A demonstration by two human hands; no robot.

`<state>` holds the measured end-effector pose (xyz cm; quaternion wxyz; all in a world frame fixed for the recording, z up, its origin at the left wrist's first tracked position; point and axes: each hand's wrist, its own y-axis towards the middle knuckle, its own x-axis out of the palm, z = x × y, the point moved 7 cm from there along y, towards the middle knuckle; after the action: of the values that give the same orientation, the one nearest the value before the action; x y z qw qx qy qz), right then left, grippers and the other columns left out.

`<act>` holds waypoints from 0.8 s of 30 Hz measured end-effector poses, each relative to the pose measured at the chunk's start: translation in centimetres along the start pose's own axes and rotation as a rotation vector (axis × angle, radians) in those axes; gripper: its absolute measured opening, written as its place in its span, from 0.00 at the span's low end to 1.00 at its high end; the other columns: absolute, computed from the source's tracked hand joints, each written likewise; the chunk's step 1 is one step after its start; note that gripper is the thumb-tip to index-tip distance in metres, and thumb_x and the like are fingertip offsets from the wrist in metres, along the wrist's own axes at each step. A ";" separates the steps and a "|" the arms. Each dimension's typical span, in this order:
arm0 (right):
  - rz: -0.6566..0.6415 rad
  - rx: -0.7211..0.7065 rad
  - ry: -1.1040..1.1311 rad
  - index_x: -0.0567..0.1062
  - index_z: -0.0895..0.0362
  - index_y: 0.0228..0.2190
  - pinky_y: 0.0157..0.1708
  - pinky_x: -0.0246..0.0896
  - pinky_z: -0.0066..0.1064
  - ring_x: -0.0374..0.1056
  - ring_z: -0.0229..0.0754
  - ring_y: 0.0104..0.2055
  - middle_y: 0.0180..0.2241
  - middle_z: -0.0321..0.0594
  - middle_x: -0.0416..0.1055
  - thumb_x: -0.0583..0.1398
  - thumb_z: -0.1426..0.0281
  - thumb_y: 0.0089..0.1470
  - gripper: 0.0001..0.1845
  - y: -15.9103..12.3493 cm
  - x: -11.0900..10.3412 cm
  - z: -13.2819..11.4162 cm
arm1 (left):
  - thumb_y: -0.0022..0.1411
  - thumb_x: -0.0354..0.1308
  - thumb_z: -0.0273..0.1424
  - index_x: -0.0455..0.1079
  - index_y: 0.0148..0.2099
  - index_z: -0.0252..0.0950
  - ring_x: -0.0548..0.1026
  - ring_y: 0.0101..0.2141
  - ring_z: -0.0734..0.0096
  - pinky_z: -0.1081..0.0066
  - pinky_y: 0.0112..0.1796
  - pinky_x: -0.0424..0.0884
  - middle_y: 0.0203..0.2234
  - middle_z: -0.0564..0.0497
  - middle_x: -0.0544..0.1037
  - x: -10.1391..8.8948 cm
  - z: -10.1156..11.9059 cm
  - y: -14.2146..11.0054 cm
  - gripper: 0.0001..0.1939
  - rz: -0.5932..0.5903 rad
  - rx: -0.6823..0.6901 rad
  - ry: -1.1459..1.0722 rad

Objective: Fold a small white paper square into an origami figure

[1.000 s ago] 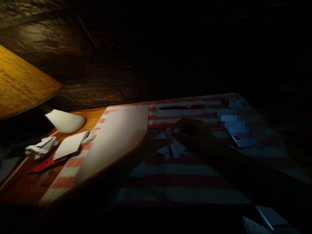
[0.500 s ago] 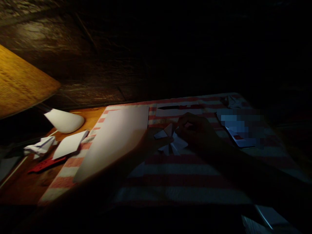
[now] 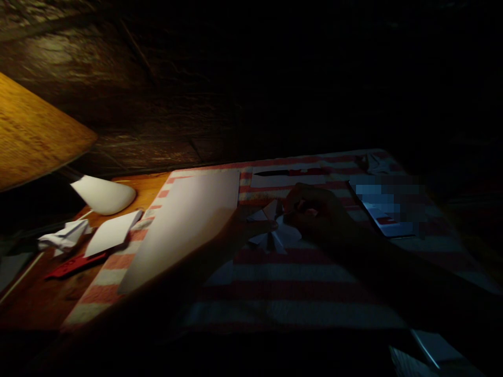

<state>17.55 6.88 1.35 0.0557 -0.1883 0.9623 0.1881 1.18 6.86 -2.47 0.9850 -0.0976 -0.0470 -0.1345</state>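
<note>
Folded paper: held just above or on the striped towel point(image 3: 314, 315), near its middle; which of the two cannot be told. Several points of the folded paper point(image 3: 288, 230) are spread out.
Left hand: the left side is gripped by the left hand point(image 3: 251, 226), thumb laid on top.
Right hand: fingers of the right hand point(image 3: 324, 209) are curled, closed at the paper's right edge; the exact pinch is hidden by darkness.
Left: a large white sheet point(image 3: 188, 220) is laid flat, lit by the lamp point(image 3: 104, 195).
Far side: a knife point(image 3: 271, 173) is rested on a paper strip point(image 3: 267, 182).
Right: a lit screen point(image 3: 393, 229) is placed, partly blurred.
</note>
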 end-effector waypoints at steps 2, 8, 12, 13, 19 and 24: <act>-0.027 0.016 0.039 0.77 0.55 0.29 0.35 0.61 0.31 0.69 0.40 0.37 0.37 0.37 0.74 0.67 0.74 0.51 0.04 0.0 0.2 0.0 | 0.41 0.73 0.26 0.82 0.37 0.35 0.78 0.30 0.68 0.73 0.29 0.73 0.29 0.49 0.83 0.2 -0.4 -0.1 0.16 -0.021 -0.044 -0.032; -0.030 0.114 0.086 0.77 0.55 0.29 0.31 0.60 0.29 0.66 0.36 0.30 0.31 0.34 0.72 0.68 0.74 0.51 0.04 -0.3 0.3 0.5 | 0.41 0.73 0.24 0.80 0.38 0.33 0.76 0.26 0.73 0.76 0.26 0.70 0.27 0.51 0.81 0.3 -1.3 -0.1 0.17 -0.049 -0.128 -0.114; -0.053 0.143 0.032 0.81 0.56 0.32 0.30 0.59 0.28 0.66 0.36 0.29 0.29 0.35 0.72 0.67 0.73 0.51 0.04 -0.2 0.2 1.0 | 0.42 0.73 0.20 0.78 0.44 0.33 0.78 0.32 0.70 0.74 0.33 0.73 0.33 0.50 0.81 0.4 -1.5 0.0 0.23 -0.089 -0.147 -0.106; -0.069 0.133 0.038 0.81 0.57 0.31 0.30 0.59 0.28 0.66 0.36 0.30 0.30 0.35 0.73 0.67 0.74 0.50 0.03 -0.1 0.2 1.0 | 0.42 0.72 0.20 0.77 0.45 0.33 0.78 0.33 0.69 0.74 0.34 0.74 0.34 0.50 0.81 0.5 -1.5 0.1 0.24 -0.113 -0.147 -0.107; -0.176 0.104 0.132 0.82 0.57 0.31 0.34 0.61 0.31 0.70 0.39 0.34 0.33 0.37 0.74 0.67 0.76 0.50 0.04 0.1 0.9 1.3 | 0.42 0.71 0.17 0.78 0.44 0.35 0.77 0.33 0.70 0.74 0.34 0.74 0.32 0.51 0.80 1.5 -1.0 -0.1 0.23 -0.253 -0.065 -0.130; -0.248 0.165 0.233 0.83 0.57 0.31 0.39 0.64 0.35 0.71 0.41 0.37 0.35 0.39 0.75 0.67 0.76 0.50 0.05 0.1 1.2 1.6 | 0.42 0.72 0.16 0.77 0.48 0.35 0.77 0.38 0.70 0.78 0.35 0.72 0.35 0.52 0.80 1.1 -0.9 -0.2 0.28 -0.203 -0.074 -0.075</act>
<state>16.46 7.12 -0.34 -0.0180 -0.3207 0.9439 0.0771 2.26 6.16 -3.16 0.9595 -0.1335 -0.0886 -0.2316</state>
